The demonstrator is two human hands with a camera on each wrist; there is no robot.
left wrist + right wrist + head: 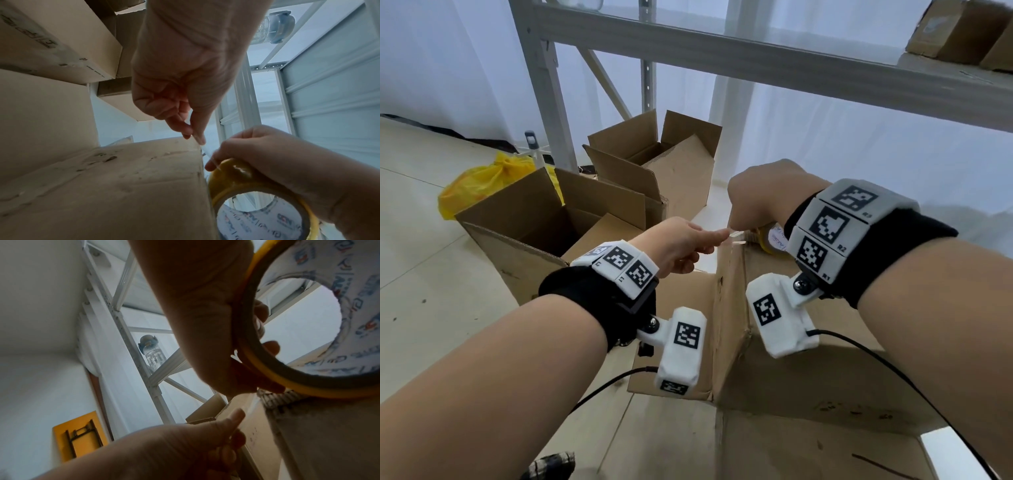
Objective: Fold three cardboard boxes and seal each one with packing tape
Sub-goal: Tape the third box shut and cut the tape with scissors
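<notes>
Up close, the left hand (681, 245) pinches the tape end (736, 234). Right hand (763, 202) grips the roll (257, 194) above the box (774, 359). Roll is yellowish.

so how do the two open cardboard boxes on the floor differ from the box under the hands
The two open brown cardboard boxes on the floor stand apart with flaps up and insides showing; no hand touches them. The brown cardboard box under the hands shows no inside, and the left hand and right hand stretch clear tape at its far edge. All are plain corrugated cardboard.
</notes>
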